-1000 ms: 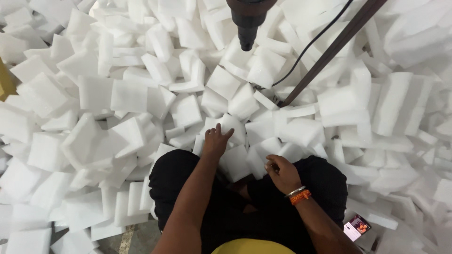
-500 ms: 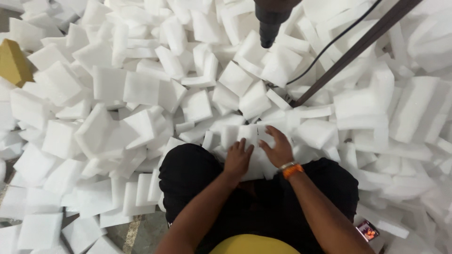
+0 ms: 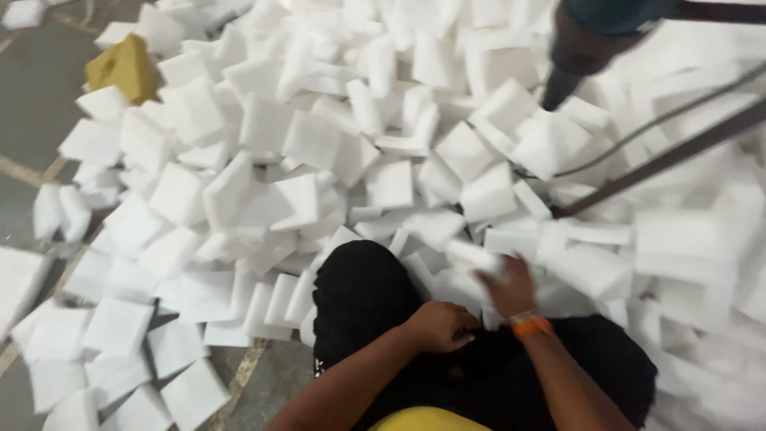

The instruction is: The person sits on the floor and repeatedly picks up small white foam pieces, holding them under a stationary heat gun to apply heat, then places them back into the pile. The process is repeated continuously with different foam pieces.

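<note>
I sit with black-trousered knees (image 3: 363,299) among a big heap of white foam blocks (image 3: 319,144). My left hand (image 3: 439,326) rests on my lap between the knees, its fingers curled in with nothing visible inside. My right hand (image 3: 507,286), with an orange band on the wrist, is blurred just above the lap at the heap's near edge. It appears to grip a flat white foam piece (image 3: 472,255) that sticks out to the left of its fingers.
A dark power tool (image 3: 576,56) hangs nose-down at the top right, with a cable and a slanted dark metal bar (image 3: 662,160) below it. A yellow foam block (image 3: 124,68) lies at the heap's far left. Grey floor (image 3: 32,112) shows on the left.
My left hand has drawn back from the foam onto my lap and curled shut. My right hand has lifted with a foam piece. The view has swung to the left.
</note>
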